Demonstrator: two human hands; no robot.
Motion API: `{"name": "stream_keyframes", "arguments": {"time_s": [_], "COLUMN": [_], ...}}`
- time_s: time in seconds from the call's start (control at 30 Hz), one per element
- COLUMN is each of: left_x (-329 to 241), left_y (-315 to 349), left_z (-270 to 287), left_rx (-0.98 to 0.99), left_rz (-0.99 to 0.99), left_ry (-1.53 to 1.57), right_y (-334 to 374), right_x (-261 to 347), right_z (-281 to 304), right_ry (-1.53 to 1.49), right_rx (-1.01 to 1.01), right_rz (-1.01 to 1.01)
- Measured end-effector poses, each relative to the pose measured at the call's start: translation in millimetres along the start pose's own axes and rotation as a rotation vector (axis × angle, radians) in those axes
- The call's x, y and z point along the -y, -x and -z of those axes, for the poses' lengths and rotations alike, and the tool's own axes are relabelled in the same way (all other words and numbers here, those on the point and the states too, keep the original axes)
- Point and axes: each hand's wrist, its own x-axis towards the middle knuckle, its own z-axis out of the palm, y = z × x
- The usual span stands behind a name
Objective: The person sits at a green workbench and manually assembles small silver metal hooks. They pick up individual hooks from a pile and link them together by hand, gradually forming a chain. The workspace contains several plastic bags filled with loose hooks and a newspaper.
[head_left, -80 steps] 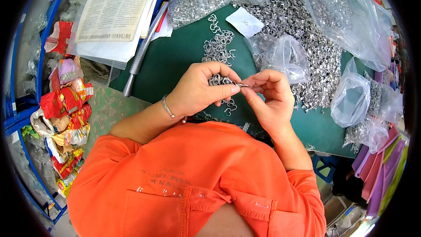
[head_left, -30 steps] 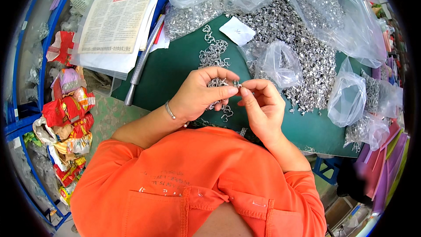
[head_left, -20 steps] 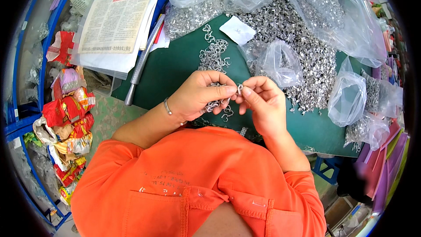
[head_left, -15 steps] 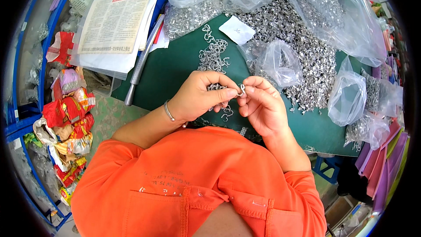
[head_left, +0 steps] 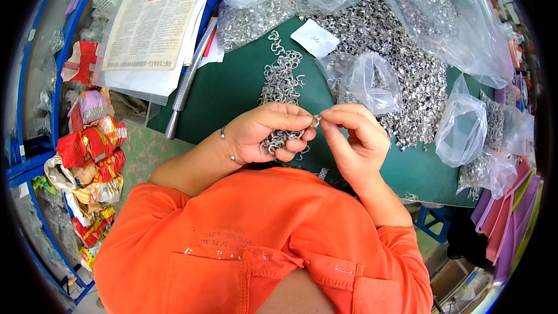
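My left hand (head_left: 251, 130) is turned palm up, its fingers curled round a bunch of small grey metal hooks (head_left: 279, 141). Its thumb and forefinger pinch a small metal piece (head_left: 315, 120). From the other side, the thumb and forefinger of my right hand (head_left: 359, 142) close on the same spot, fingertips almost touching the left ones. The exact shape of the piece between them is partly hidden. Beyond my left hand lies a heap of loose curved grey hooks (head_left: 281, 78) on the green tabletop (head_left: 232, 81).
A large heap of shiny metal clips (head_left: 415, 96) spreads over the right side. Clear plastic bags (head_left: 375, 84) lie on and around it. A white paper slip (head_left: 315, 38) sits between the heaps. Leftward are a newspaper (head_left: 148, 35) and a long metal-tipped tool (head_left: 189, 81).
My left hand has rolled palm up, so the hooks inside it now show. The right hand has turned, and its fingers now reach over the small piece from the right.
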Motion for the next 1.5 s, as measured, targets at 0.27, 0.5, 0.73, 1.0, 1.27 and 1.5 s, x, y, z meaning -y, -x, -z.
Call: {"name": "stream_keyframes", "arguments": {"time_s": [0.27,0.5,0.73,1.0,1.27,1.5], "left_x": [1,2,3,-4,-5,-1], "left_y": [-1,-3,-4,-2,-3,-7], "left_z": [4,4,3,3,-15,-7], "left_rx": [0.098,0.066,0.013,-0.034,-0.153,0.029], "left_rz": [0.072,0.064,0.032,-0.083,-0.194,-0.233], "left_ry": [0.1,0.139,0.069,0.104,0.287,0.258], "right_y": [-3,-1,-2,-36,-30,-17], "right_x": [4,1,6,3,15,11], "right_z": [2,4,5,60,44,2], "right_ry": [-0.258,-0.334,-0.099,0.632,0.545,0.322], "right_rx": [0.123,0.123,0.062,-0.181,0.019,0.269], "right_rz": [-0.374,-0.385,-0.187,0.06,0.026,-0.01]}}
